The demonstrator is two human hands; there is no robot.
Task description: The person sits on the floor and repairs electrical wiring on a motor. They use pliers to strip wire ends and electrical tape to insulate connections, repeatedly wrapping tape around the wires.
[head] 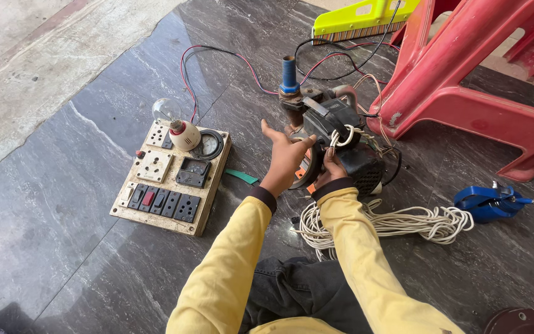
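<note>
Fingers of the left hand (284,156) are spread and pressed flat against the near-left face of a small black electric pump motor (341,143), gripping nothing, while the right hand (330,168) curls its fingers around the motor's near side and grasps its housing. Both arms wear yellow sleeves and reach forward from the near edge of the view. The motor sits on a dark polished stone floor (81,204), about centre and slightly far, with a blue upright pipe fitting (289,74) rising from its far-left end and a knot of white cord (343,135) tied on top. Red and black wires (242,59) loop across the floor beyond it. Just near and right of the motor lies a coil of white cable (403,222). To the left, well apart from the hands, rests a wooden test board (171,179) carrying switches, sockets, two meters and a clear light bulb (165,110). A small green strip (241,176) lies between the board and the motor. A red plastic chair (465,80) stands far right, and a blue clamp tool (486,203) lies on the floor to the right.
</note>
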